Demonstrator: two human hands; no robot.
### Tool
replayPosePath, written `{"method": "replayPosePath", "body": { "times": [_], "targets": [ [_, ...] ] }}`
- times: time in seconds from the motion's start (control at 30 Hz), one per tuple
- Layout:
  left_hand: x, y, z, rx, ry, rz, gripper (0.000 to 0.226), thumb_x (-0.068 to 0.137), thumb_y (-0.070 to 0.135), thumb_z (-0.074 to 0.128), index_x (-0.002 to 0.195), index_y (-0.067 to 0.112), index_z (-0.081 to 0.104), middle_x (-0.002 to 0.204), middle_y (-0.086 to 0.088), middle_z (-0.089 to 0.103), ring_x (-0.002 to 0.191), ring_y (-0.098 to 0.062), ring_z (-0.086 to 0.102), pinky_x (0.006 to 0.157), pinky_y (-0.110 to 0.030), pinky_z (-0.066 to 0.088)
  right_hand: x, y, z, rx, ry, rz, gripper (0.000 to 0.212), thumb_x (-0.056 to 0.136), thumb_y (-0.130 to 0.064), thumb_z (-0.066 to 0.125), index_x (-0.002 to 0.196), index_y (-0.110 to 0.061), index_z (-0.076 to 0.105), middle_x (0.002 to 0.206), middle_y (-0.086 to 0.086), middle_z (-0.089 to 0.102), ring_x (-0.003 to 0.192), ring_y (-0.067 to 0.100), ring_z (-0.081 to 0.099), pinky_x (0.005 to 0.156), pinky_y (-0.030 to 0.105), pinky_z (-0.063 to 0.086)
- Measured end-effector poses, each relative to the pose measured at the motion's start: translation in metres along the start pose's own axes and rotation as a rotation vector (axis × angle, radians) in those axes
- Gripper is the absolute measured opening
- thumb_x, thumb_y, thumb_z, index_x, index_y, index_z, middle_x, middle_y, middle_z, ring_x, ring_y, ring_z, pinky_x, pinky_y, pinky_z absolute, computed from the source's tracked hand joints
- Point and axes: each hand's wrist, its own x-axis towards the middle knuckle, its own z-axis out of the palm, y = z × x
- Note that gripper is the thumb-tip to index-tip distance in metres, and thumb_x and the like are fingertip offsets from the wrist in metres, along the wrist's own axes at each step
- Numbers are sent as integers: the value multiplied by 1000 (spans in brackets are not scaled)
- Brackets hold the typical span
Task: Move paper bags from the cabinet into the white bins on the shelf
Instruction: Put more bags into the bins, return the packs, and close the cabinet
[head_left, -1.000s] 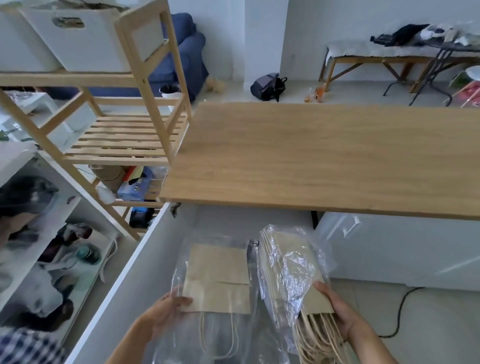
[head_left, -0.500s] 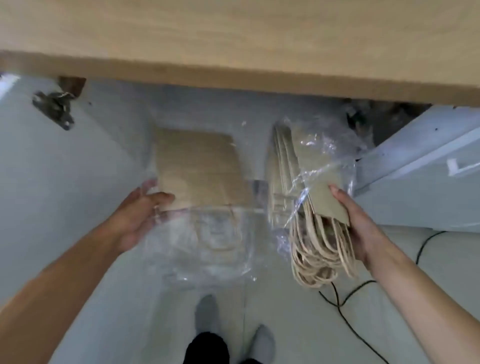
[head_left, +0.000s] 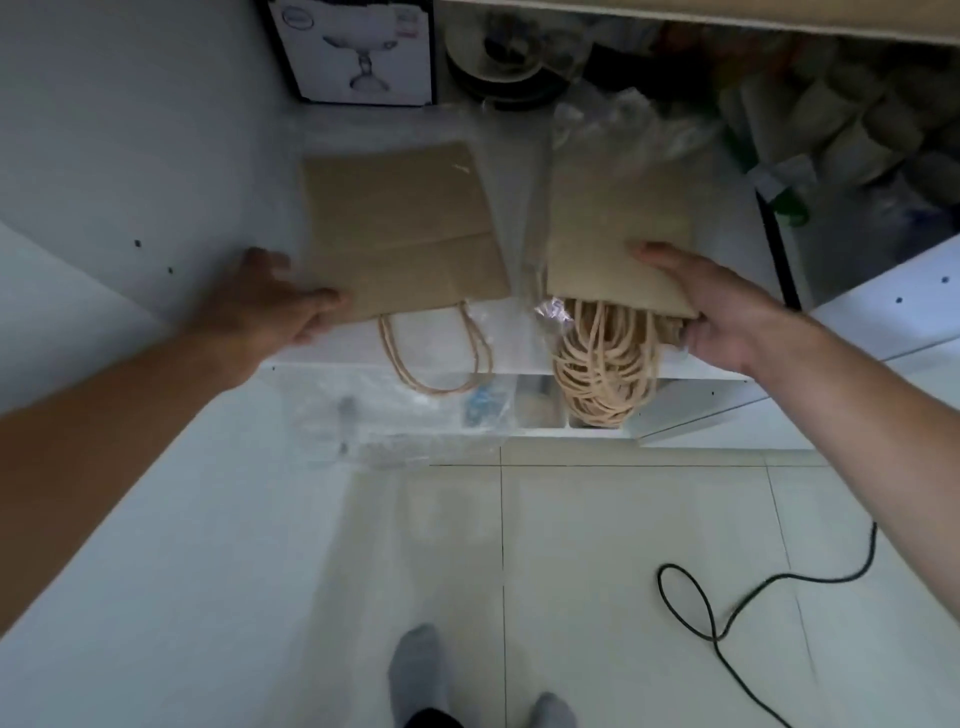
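Observation:
A flat brown paper bag (head_left: 400, 234) in clear plastic wrap lies over the white cabinet shelf (head_left: 332, 130). Its rope handles hang past the shelf's front edge. My left hand (head_left: 275, 301) grips its lower left corner. To the right, a thick stack of paper bags (head_left: 613, 228) in crinkled plastic has a bundle of rope handles (head_left: 602, 369) dangling down. My right hand (head_left: 727, 312) holds that stack by its lower right corner, thumb on top. The white bins and the wooden shelf are out of view.
Inside the cabinet stand a picture box (head_left: 358, 52), dark round containers (head_left: 504, 57) and rolled items (head_left: 841, 124) at the right. An open white cabinet door (head_left: 104, 467) is at my left. A black cable (head_left: 727, 608) lies on the tiled floor beside my socked feet (head_left: 421, 670).
The view has tilted down from the wooden tabletop to the cabinet inside and the floor. Both hands keep their hold; the bags now lie level with the cabinet shelf.

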Motion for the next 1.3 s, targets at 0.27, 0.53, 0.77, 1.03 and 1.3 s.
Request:
{"method": "replayPosePath", "body": {
  "times": [0.27,0.53,0.77,1.03,1.3],
  "targets": [
    [20,-4,1,316,152,245,91,90,34,70,159,11,14,156,-12,40,144,-26,38,118,-35,29,28,7,-6,-16,148,-163,78,81,-54,75,146,-22,46,132,0,61,115,22,60,88,34,53],
    [-87,-46,0,295,262,397,65,101,33,52,156,11,25,163,-9,28,150,-23,24,123,-32,18,-52,92,-17,-140,272,-288,69,94,-60,55,153,-30,37,152,-2,49,126,11,53,113,38,37],
    [-212,-88,4,298,154,142,66,100,46,44,157,20,25,162,-1,29,150,-19,25,121,-35,21,-137,136,-28,-540,4,-281,47,99,-47,57,143,-46,44,153,-12,46,142,9,41,116,33,33],
    [-355,-34,-63,468,186,129,67,101,43,46,157,15,22,162,-3,31,148,-20,29,118,-32,27,-255,37,-9,-892,-268,-440,35,101,-38,54,134,-51,50,139,-18,53,117,12,63,87,25,46],
    [-480,-17,-141,508,460,70,66,101,40,46,158,16,20,162,-5,29,149,-25,28,122,-38,22,-358,-66,112,-1127,-551,-876,39,101,-35,55,140,-36,51,144,-5,54,132,17,52,107,34,41]
  ]
}}
